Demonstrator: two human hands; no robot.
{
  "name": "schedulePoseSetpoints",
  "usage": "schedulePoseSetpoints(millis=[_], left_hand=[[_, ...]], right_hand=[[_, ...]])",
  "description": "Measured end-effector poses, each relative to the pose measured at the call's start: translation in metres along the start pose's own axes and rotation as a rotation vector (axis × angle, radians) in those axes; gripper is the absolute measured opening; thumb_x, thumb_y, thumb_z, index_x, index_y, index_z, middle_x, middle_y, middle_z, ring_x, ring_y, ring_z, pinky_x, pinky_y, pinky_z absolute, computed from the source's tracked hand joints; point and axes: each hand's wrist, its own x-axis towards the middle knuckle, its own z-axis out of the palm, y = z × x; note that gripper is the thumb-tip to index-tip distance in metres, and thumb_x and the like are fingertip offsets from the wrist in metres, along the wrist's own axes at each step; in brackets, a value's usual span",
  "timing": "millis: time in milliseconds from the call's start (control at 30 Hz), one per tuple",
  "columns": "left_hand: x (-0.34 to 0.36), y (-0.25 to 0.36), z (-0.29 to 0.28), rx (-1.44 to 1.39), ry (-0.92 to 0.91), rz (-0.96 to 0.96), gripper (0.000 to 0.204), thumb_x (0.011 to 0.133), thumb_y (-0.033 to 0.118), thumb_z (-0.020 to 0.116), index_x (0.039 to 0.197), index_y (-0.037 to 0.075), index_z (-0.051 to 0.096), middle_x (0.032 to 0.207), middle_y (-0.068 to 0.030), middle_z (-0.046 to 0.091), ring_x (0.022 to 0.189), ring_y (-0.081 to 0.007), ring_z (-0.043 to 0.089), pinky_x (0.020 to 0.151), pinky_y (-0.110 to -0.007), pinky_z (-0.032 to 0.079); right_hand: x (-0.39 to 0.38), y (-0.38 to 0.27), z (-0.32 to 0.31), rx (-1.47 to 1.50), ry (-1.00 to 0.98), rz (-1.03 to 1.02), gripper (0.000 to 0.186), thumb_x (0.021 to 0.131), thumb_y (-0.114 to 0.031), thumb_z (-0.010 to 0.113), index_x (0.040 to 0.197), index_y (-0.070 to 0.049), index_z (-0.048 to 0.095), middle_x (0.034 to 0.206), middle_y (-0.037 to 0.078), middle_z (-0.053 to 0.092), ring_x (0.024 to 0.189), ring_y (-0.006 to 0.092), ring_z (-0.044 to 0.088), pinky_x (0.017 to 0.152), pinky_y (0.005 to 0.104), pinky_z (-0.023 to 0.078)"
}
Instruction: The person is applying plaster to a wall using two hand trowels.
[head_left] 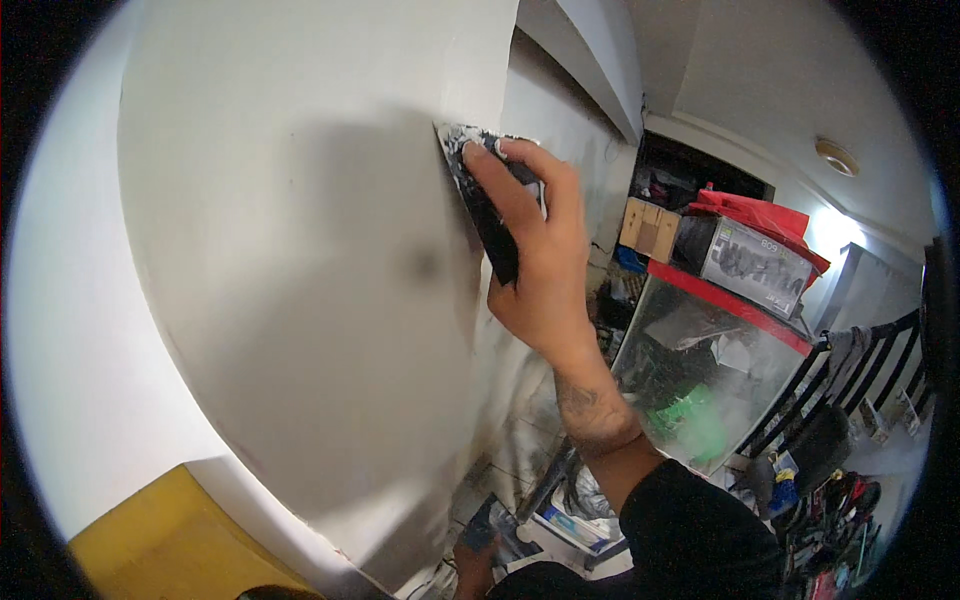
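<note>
My right hand [548, 260] is raised and closed around a black putty scraper [496, 238]. White putty is smeared along the scraper's upper end and on my fingertips. The tool lies against the right-hand edge of a pale wall [300, 330], with my thumb and fingers spread over its flat face. Low in the view, my left hand [473, 562] grips a dark flat plate [492, 522] with pale smears; most of its fingers are hidden, and the plate's exact kind is unclear.
A yellow object [180, 540] stands at the lower left. To the right is a glass tank [690, 350] with a red rim, bearing a printed box [757, 265] and red cloth [750, 215]. Black railings [850, 385] and piled clutter [825, 530] lie farther right.
</note>
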Motion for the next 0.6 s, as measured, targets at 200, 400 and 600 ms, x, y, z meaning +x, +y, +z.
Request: schedulePoseSetpoints(millis=[200,400,600], left_hand=[[-0.012,-0.011,-0.020,-0.157,0.033,0.223,0.041,0.066,0.007,0.070,0.102,-0.002,0.052,0.095,-0.0093,0.058,0.086,-0.0240,0.054,0.080,-0.034,0.041],[-0.006,-0.022,-0.019,0.025,0.080,0.358,0.045,0.068,0.005,0.067,0.108,-0.001,0.047,0.101,-0.0102,0.055,0.088,-0.0222,0.054,0.079,-0.034,0.042],[-0.020,-0.002,-0.008,-0.101,0.080,0.192,0.043,0.069,0.003,0.066,0.107,0.000,0.048,0.103,-0.0105,0.055,0.086,-0.0207,0.055,0.077,-0.032,0.043]], right_hand=[[-0.016,-0.032,0.011,0.024,-0.020,0.017,0.082,0.046,-0.001,0.068,0.120,-0.025,0.045,0.116,0.010,0.042,0.108,0.0299,0.041,0.094,0.0595,0.022],[-0.048,-0.032,0.020,0.052,-0.052,0.016,0.075,0.050,-0.008,0.069,0.119,-0.025,0.047,0.117,0.010,0.042,0.109,0.0297,0.042,0.094,0.0600,0.019],[-0.076,-0.043,0.031,0.126,-0.011,0.044,0.059,0.057,-0.016,0.068,0.113,-0.027,0.053,0.116,0.010,0.042,0.108,0.0319,0.043,0.093,0.0616,0.019]])
